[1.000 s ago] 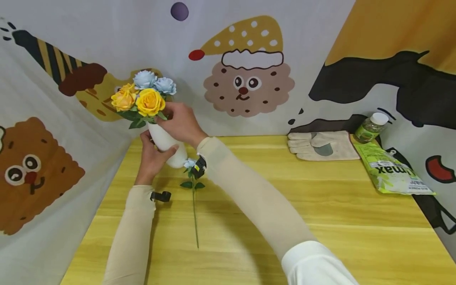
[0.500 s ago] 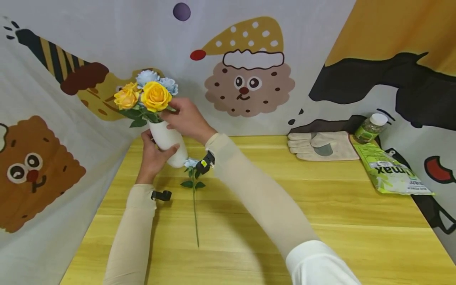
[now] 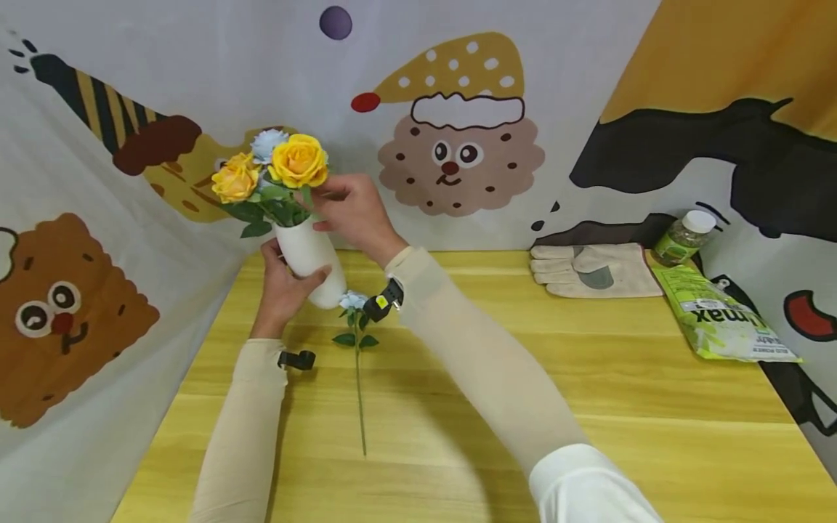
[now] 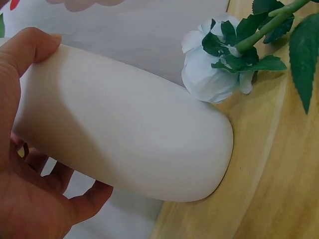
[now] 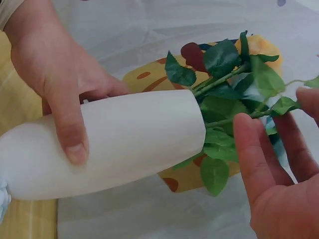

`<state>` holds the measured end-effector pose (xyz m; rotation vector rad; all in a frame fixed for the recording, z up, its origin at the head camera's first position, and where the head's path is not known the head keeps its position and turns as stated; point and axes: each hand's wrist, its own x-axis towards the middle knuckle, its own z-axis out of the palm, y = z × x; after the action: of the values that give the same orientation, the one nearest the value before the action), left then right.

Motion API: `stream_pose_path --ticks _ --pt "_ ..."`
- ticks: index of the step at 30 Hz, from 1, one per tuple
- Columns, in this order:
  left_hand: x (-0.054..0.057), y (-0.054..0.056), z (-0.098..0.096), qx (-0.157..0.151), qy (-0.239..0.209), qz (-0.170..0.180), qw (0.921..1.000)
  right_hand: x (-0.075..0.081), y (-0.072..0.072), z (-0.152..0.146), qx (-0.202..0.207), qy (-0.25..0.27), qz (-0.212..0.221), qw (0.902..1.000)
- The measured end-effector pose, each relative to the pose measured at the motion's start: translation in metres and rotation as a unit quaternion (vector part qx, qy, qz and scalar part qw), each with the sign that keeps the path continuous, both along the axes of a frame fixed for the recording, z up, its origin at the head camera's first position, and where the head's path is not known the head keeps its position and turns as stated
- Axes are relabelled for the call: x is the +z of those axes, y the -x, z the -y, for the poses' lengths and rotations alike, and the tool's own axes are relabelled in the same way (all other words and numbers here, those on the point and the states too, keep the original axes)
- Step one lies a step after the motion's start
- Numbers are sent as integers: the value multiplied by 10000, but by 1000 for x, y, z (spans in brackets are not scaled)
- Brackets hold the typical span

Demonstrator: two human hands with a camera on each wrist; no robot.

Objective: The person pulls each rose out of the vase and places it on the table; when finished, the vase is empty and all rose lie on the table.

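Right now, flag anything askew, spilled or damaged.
The white vase looks tilted in the grip of the left hand, top leaning left. One pale blue rose lies loose on the table beside it, unlike the flowers inside. No spill or damage shows.

We see pale cloth point(image 3: 261, 58), printed with cartoon faces point(image 3: 461, 181), hanging behind and beside a yellow wood-grain desk point(image 3: 654, 385).

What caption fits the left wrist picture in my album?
Left hand gripping a white vase beside a pale blue rose.
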<state>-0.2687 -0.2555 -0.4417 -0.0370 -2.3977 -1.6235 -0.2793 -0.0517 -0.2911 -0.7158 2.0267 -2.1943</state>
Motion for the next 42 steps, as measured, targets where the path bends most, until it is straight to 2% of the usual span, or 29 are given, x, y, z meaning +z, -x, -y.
stream_pose_path --ticks 5,8,12,17,22,25,28,31,42 --pt "0 1 0 -12 14 -86 10000 4 -4 -8 -249 567 127 9980" --pt "-2 1 0 -22 47 -86 9999 1 -7 -12 -431 867 52 9953" --pt "-5 -1 1 -9 57 -66 10000 -7 -11 -17 -731 1284 -204 9888" --pt "-6 0 2 -42 39 -75 10000 -17 -16 -27 -1048 1845 -498 9760" --pt "-5 1 1 -45 23 -71 10000 -24 -22 -37 -1259 1894 -972 9689" --pt "-4 1 0 -53 -5 -96 9999 -26 -24 -41 -1224 1916 -1305 9650" --pt "-4 1 0 -62 -61 -146 9999 -28 -27 -44 -1179 2139 -1572 9569" --pt "-4 0 1 -69 -101 -178 9998 -30 -29 -45 -1398 2340 -1781 9455" --pt "-2 -3 0 -60 -87 -176 9998 -31 -40 -66 -2332 3098 -1794 9041"
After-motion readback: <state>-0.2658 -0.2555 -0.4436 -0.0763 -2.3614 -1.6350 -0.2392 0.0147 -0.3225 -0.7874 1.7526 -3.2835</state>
